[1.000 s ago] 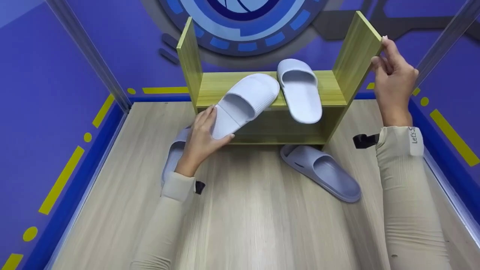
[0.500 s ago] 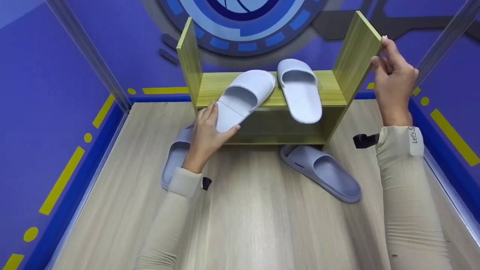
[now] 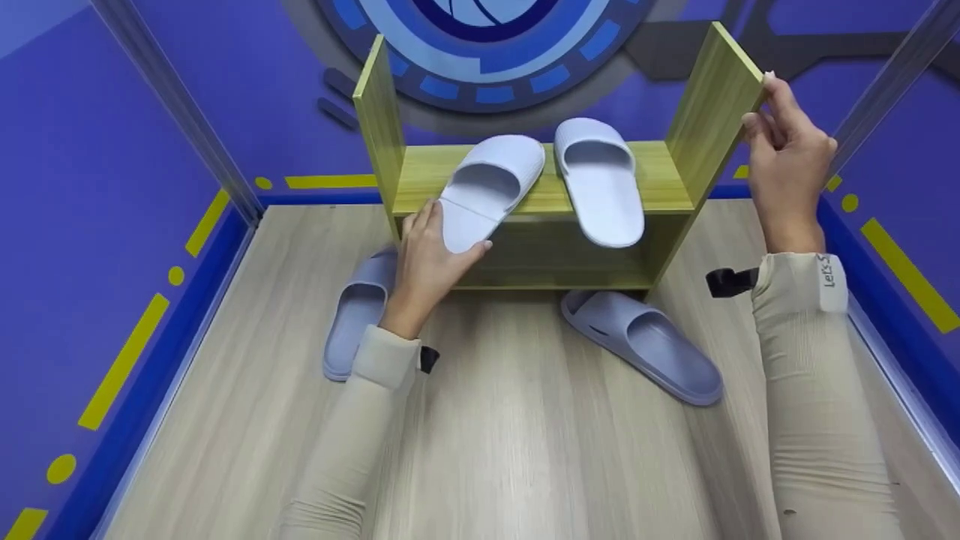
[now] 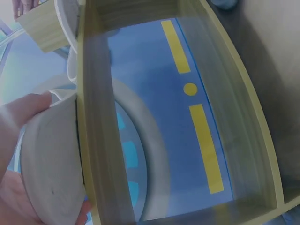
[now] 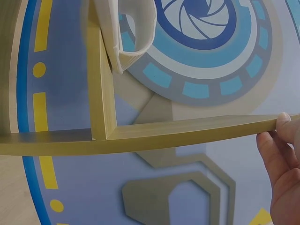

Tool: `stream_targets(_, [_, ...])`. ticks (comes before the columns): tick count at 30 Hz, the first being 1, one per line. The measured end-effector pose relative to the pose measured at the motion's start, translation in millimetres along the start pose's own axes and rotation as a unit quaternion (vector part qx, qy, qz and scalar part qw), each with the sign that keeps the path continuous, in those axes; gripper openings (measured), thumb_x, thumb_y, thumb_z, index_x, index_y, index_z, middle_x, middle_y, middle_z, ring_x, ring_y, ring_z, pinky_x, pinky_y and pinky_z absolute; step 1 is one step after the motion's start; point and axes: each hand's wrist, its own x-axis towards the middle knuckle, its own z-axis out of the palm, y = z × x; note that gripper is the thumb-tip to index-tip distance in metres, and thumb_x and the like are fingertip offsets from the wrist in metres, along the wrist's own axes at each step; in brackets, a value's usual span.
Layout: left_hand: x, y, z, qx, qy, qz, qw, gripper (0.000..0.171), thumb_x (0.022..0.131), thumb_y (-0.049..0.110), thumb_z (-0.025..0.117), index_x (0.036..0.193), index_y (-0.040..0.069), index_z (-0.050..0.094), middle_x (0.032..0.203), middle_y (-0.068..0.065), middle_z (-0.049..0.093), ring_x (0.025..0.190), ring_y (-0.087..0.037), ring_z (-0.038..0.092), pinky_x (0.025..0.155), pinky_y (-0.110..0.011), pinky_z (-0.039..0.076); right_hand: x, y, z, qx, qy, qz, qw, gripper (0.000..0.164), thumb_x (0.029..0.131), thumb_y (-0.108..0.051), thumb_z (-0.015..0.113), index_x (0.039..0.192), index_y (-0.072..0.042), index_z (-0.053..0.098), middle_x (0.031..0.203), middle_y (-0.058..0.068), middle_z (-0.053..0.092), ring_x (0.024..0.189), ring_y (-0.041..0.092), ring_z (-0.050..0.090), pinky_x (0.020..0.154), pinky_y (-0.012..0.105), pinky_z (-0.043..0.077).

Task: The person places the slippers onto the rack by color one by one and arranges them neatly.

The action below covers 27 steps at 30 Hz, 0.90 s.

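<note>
My left hand grips the heel end of a white slide slipper, thumb on one side and fingers on the other. Its toe points up and to the right over the upper board of a wooden shoe rack. In the left wrist view the slipper's sole lies right at the board's front edge. A second white slipper sits on that board at the right, heel overhanging the front. With thumb and fingers, my right hand pinches the edge of the rack's right side panel.
On the wood-look floor, a grey slipper lies by the rack's left front, partly behind my left hand. Another grey slipper lies angled at the right front. Blue patterned walls enclose the back and both sides.
My left hand has moved forward and slightly right, bringing its white slipper farther over the upper board. More of the left grey slipper shows. The right hand stays in place.
</note>
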Motion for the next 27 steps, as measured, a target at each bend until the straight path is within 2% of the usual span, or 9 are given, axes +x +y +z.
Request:
stream_targets(3, [1.4,4.5,-1.5,-0.01,-0.017,-0.012,0.9997,0.092,0.074,0.043,0.08,0.14,-0.01,0.042,0.146,-0.024,0.042,0.133,-0.041,0.039,0.111,-0.047,0.034,-1,-3,0,0.001,0.001,0.001,1.0,0.038,0.093,-0.018,0.06,0.13,-0.025,0.061,0.13,0.0,0.062,0.112,0.006,0.062,0.089,0.015,0.05])
stream_targets(6, [1.6,8.1,-5.2,-0.03,-0.051,-0.027,0.9979,0.095,0.074,0.041,0.08,0.143,-0.01,0.037,0.151,-0.024,0.035,0.138,-0.04,0.033,0.114,-0.046,0.03,-3,-6,0,0.002,0.002,0.003,1.0,0.038,0.093,-0.016,0.06,0.13,-0.024,0.062,0.13,0.001,0.062,0.112,0.006,0.062,0.088,0.015,0.05])
stream_targets(12, [0.4,12.3,-15.5,-0.086,-0.12,-0.054,0.9876,0.097,0.075,0.036,0.079,0.148,-0.005,0.029,0.157,-0.02,0.024,0.144,-0.035,0.023,0.117,-0.045,0.024,-1,-4,0,-0.005,0.003,0.006,1.0,0.038,0.092,-0.018,0.061,0.129,-0.027,0.062,0.13,-0.002,0.062,0.106,0.002,0.064,0.082,0.01,0.05])
stream_targets(16, [-1.3,10.9,-20.1,-0.112,-0.14,-0.047,0.9826,0.096,0.075,0.034,0.078,0.149,-0.003,0.028,0.158,-0.018,0.023,0.145,-0.035,0.021,0.117,-0.048,0.022,1,0,1,-0.009,0.005,0.002,1.0,0.037,0.092,-0.02,0.061,0.128,-0.029,0.062,0.129,-0.004,0.063,0.105,0.0,0.065,0.08,0.008,0.049])
stream_targets(22, [-2.8,9.1,-22.5,-0.138,-0.176,-0.04,0.9738,0.098,0.076,0.031,0.077,0.151,-0.002,0.023,0.16,-0.015,0.016,0.146,-0.042,0.011,0.119,-0.051,0.011,1,1,1,0.002,0.002,-0.003,1.0,0.038,0.092,-0.02,0.061,0.129,-0.028,0.062,0.13,-0.003,0.063,0.111,0.003,0.062,0.086,0.012,0.05])
stream_targets(27, [-2.3,11.4,-19.0,-0.139,-0.182,-0.015,0.9733,0.097,0.075,0.028,0.078,0.149,-0.005,0.024,0.16,-0.017,0.016,0.146,-0.042,0.012,0.119,-0.049,0.014,-1,-1,0,-0.003,0.002,-0.007,1.0,0.037,0.093,-0.021,0.06,0.129,-0.029,0.061,0.129,-0.002,0.063,0.106,0.0,0.064,0.08,0.008,0.049])
